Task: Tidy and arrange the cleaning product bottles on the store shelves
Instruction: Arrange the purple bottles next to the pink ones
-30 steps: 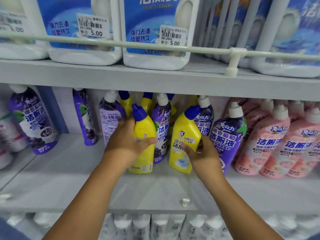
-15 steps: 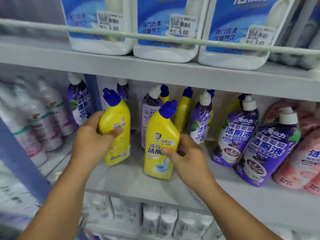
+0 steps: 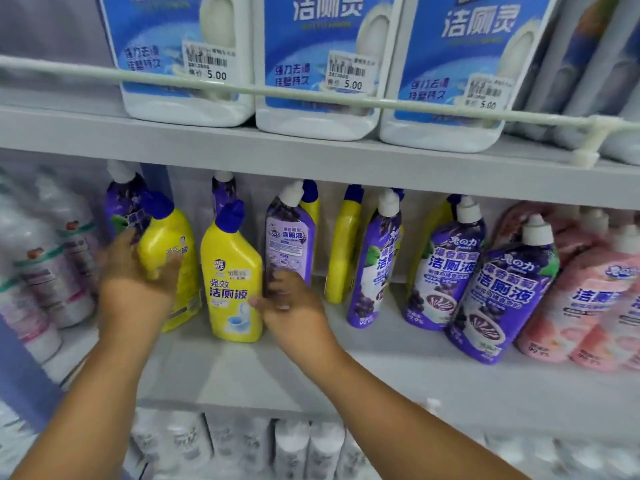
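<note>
Cleaning product bottles fill the grey metal shelves [image 3: 311,382] in front of me. Largest are the three white plastic jugs with blue labels [image 3: 315,60] on the upper shelf, behind a pale guard rail [image 3: 294,93]. On the middle shelf, pink pouch-shaped bottles with white caps [image 3: 581,299] lean at the far right, with purple grape-print bottles [image 3: 505,289] beside them. Near the shelf's left end two yellow bottles with blue angled caps stand side by side. My left hand [image 3: 135,289] curls round the left yellow bottle [image 3: 166,244], thumb across its front, and it tilts. The right yellow bottle [image 3: 232,278] stands upright on the shelf; my right hand [image 3: 294,313] has its thumb on that bottle's side, but the fingers are blurred, so I cannot tell whether they grasp it
</note>
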Motion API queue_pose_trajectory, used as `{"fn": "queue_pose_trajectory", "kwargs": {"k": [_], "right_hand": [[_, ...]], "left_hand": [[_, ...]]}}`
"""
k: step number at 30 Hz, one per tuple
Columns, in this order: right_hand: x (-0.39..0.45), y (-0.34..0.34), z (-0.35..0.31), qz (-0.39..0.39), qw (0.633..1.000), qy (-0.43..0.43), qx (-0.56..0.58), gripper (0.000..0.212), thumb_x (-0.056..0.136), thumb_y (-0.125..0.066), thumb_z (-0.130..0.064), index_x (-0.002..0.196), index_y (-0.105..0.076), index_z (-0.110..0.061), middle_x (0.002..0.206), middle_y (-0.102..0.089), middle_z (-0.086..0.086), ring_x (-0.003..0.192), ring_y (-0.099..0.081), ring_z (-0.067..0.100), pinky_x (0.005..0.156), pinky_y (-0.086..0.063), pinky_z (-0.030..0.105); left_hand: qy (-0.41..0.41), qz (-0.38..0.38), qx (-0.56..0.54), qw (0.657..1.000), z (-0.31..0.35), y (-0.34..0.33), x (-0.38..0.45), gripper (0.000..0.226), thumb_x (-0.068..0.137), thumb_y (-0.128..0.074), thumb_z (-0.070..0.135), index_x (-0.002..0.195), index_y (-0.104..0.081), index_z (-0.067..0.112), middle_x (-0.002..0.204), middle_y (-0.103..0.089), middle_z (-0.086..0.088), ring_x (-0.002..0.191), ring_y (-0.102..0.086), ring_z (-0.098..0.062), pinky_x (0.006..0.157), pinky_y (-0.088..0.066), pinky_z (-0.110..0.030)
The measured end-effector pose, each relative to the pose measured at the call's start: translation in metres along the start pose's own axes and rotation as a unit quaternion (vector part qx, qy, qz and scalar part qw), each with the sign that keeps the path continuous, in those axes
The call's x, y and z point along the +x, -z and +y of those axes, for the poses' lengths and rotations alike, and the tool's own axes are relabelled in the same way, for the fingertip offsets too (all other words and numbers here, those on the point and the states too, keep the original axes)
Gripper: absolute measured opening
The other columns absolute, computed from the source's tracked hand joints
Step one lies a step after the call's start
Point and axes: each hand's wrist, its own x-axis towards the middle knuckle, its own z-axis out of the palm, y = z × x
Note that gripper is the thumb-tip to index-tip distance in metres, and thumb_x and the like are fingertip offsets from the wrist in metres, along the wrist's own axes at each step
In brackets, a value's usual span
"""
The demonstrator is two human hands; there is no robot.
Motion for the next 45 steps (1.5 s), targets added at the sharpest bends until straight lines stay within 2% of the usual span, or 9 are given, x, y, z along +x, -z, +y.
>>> {"fn": "queue_pose_trajectory", "kwargs": {"k": [3, 10, 15, 19, 23, 29, 34, 41, 45], "right_hand": [[-0.032, 0.062, 0.001, 0.093, 0.995, 0.031, -0.007, 0.028, 0.088, -0.076, -0.012, 0.095, -0.063, -0.036, 0.083, -0.070, -0.016, 0.076, -0.065, -0.003, 0.072, -0.048, 0.013], [0.006, 0.224, -0.033, 0.348, 0.890, 0.169, -0.242, 0.028, 0.091, -0.067, -0.013, 0.117, -0.062, -0.004, 0.115, -0.061, 0.016, 0.109, -0.059, 0.031, 0.097, -0.040, 0.023], [0.057, 0.252, -0.033, 0.257, 0.891, 0.073, -0.366, 0.035, 0.093, -0.057, -0.021, 0.115, -0.057, 0.006, 0.110, -0.061, 0.028, 0.103, -0.058, 0.043, 0.086, -0.045, 0.043], [0.047, 0.249, -0.041, 0.244, 0.901, 0.097, -0.344, 0.019, 0.101, -0.053, -0.008, 0.111, -0.061, 0.006, 0.110, -0.065, 0.025, 0.103, -0.061, 0.037, 0.072, -0.027, 0.021], [0.000, 0.247, -0.046, 0.223, 0.920, 0.167, -0.277, 0.019, 0.099, -0.056, -0.007, 0.115, -0.066, -0.002, 0.104, -0.065, 0.015, 0.095, -0.062, 0.030, 0.077, -0.036, 0.016], [-0.067, 0.300, -0.060, 0.258, 0.913, 0.107, -0.298, 0.019, 0.094, -0.068, -0.013, 0.113, -0.068, -0.013, 0.069, -0.057, -0.009, 0.063, -0.054, -0.007, 0.056, -0.035, 0.004], [-0.080, 0.332, -0.055, 0.273, 0.896, 0.072, -0.344, 0.013, 0.095, -0.066, -0.015, 0.107, -0.068, -0.018, 0.070, -0.059, 0.000, 0.067, -0.050, 0.011, 0.054, -0.036, 0.014], [-0.081, 0.335, -0.046, 0.348, 0.875, 0.062, -0.330, 0.026, 0.094, -0.066, -0.021, 0.120, -0.064, -0.018, 0.105, -0.065, 0.002, 0.098, -0.062, 0.029, 0.078, -0.045, 0.036], [-0.081, 0.274, -0.052, 0.366, 0.856, 0.248, -0.268, 0.022, 0.092, -0.063, -0.010, 0.113, -0.065, -0.008, 0.109, -0.059, 0.001, 0.103, -0.058, 0.024, 0.090, -0.047, 0.036]], "left_hand": [[-0.094, 0.090, -0.057, 0.990, 0.035, -0.004, -0.054, 0.022, 0.093, -0.060, 0.026, 0.114, -0.062, 0.019, 0.108, -0.060, 0.006, 0.103, -0.062, -0.030, 0.094, -0.051, -0.043], [-0.068, -0.203, -0.207, 0.955, 0.135, -0.118, -0.126, 0.049, 0.082, -0.083, 0.033, 0.120, -0.053, 0.040, 0.116, -0.063, 0.021, 0.106, -0.063, 0.003, 0.094, -0.053, -0.029], [-0.048, -0.254, -0.118, 0.959, 0.159, -0.177, -0.119, 0.054, 0.082, -0.078, 0.045, 0.130, -0.055, 0.033, 0.118, -0.071, 0.010, 0.102, -0.067, -0.016, 0.092, -0.056, -0.039], [-0.027, -0.247, -0.101, 0.963, 0.162, -0.174, -0.128, 0.046, 0.090, -0.075, 0.038, 0.131, -0.058, 0.027, 0.117, -0.071, 0.008, 0.103, -0.065, -0.018, 0.083, -0.048, -0.027], [-0.033, -0.224, -0.097, 0.969, 0.151, -0.136, -0.146, 0.040, 0.090, -0.076, 0.030, 0.128, -0.061, 0.026, 0.105, -0.069, 0.014, 0.095, -0.063, -0.011, 0.073, -0.042, -0.007], [-0.012, -0.186, -0.092, 0.978, 0.127, -0.077, -0.149, 0.041, 0.091, -0.076, 0.028, 0.129, -0.060, 0.030, 0.108, -0.075, 0.008, 0.096, -0.071, -0.015, 0.084, -0.054, -0.036], [0.007, -0.156, -0.069, 0.985, 0.114, -0.074, -0.133, 0.047, 0.087, -0.078, 0.036, 0.129, -0.058, 0.027, 0.106, -0.075, 0.004, 0.097, -0.072, -0.025, 0.086, -0.055, -0.044], [-0.186, 0.024, -0.030, 0.982, 0.150, -0.086, -0.162, 0.052, 0.089, -0.072, 0.015, 0.136, -0.055, 0.004, 0.137, -0.053, -0.020, 0.131, -0.048, -0.032, 0.113, -0.040, -0.035], [-0.232, -0.067, -0.121, 0.963, 0.181, -0.135, -0.158, 0.050, 0.087, -0.070, 0.016, 0.133, -0.058, 0.001, 0.132, -0.055, -0.014, 0.127, -0.050, -0.022, 0.111, -0.035, -0.022]]}}
